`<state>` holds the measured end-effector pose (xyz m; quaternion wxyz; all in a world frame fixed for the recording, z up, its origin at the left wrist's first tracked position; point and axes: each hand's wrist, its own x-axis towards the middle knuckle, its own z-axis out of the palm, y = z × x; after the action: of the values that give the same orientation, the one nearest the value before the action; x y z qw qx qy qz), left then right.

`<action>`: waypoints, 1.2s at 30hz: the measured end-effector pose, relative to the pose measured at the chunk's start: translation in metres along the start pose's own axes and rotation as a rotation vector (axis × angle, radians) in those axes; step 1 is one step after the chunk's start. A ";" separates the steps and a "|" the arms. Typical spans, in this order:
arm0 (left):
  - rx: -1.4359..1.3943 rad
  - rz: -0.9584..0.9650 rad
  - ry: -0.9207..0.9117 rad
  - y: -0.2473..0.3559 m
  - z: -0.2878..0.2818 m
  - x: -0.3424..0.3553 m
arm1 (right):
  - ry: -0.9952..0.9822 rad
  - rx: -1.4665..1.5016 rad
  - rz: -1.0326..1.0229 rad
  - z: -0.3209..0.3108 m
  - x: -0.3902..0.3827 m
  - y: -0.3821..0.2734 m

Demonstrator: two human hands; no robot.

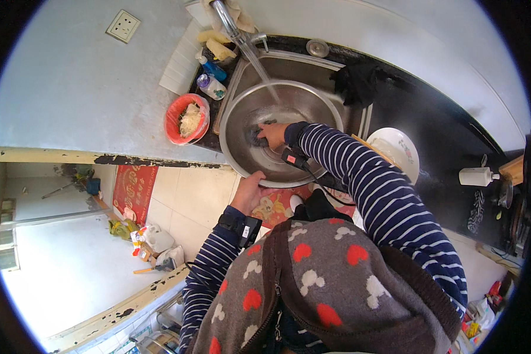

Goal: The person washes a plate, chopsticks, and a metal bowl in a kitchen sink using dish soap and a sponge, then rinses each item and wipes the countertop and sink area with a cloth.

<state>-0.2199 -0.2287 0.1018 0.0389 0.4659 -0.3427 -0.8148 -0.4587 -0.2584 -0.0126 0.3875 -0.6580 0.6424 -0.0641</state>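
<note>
A wide steel basin [236, 135] sits over the sink [351, 118] under the tap [233, 29], with water running into it. My left hand [251, 190] grips the basin's near rim at the lower left. My right hand [272, 133] is down inside the basin, its fingers on a dark, crumpled cloth or scrubber [256, 140] on the bottom; the fingertips are partly hidden.
Left of the sink stand a red bowl [174, 121] of food scraps, bottles [212, 85] and sponges [218, 47]. A black cloth [357, 82] hangs over the sink's right side. A plate [402, 141] and white bottle [475, 176] rest on the black counter [430, 103].
</note>
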 end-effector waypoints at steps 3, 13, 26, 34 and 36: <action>0.007 -0.019 -0.002 0.003 -0.005 0.003 | -0.050 -0.116 -0.126 0.010 -0.017 -0.003; 0.024 -0.044 0.017 0.057 -0.002 0.020 | 0.174 0.031 0.133 -0.014 -0.138 -0.003; 0.824 0.582 0.178 0.172 0.028 0.061 | 0.584 0.369 0.129 0.010 -0.217 -0.027; 1.102 0.544 0.281 0.210 0.027 0.063 | 0.649 0.337 0.258 0.046 -0.233 -0.021; 1.323 0.612 0.313 0.224 0.020 0.068 | 0.641 0.321 0.231 0.051 -0.233 -0.018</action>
<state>-0.3313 -0.4152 0.1914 0.0238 0.3864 -0.8665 -0.3152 -0.4538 -0.0304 0.0589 0.2695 -0.4586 0.7830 -0.3225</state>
